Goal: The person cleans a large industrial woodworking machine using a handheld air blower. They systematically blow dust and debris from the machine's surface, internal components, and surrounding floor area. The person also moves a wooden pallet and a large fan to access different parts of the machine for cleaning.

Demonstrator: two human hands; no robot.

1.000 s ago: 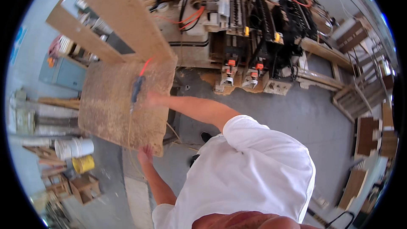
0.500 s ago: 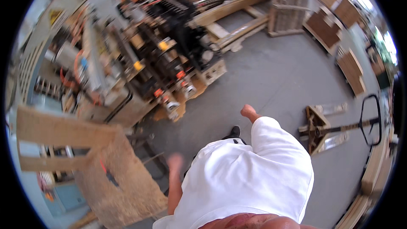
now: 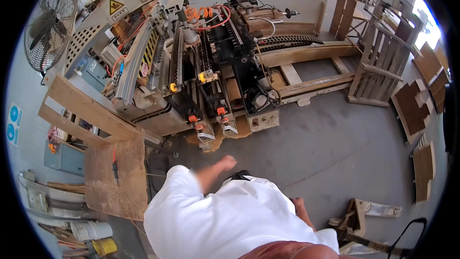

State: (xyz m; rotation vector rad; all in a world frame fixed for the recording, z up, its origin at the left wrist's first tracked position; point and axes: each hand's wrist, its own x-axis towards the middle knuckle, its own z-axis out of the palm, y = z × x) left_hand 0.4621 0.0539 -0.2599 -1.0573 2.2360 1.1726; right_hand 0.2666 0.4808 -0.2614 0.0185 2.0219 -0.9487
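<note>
My left hand (image 3: 227, 162) reaches forward in front of my body, fingers curled in and nothing seen in them. Ahead of it stands a long woodworking machine (image 3: 165, 115) with dark rails, orange-tipped parts and small clamp-like feet. My right hand (image 3: 299, 205) hangs low by my right side, its fingers curled and partly hidden; no object shows in it. Neither hand touches anything that I can see. To my left is a worn wooden board table (image 3: 103, 177) with a thin red-and-dark tool (image 3: 115, 168) lying on it.
A pallet jack (image 3: 357, 220) stands at my lower right. Stacked brown boards (image 3: 422, 170) line the right side, and a slatted wooden pallet (image 3: 381, 67) leans by the machine's frame. A large fan (image 3: 51, 21) is at far left, a white bucket (image 3: 91, 230) at lower left.
My view has turned and the machine shows farther right and sharper. My left hand has swung forward, while my right has dropped back beside my body.
</note>
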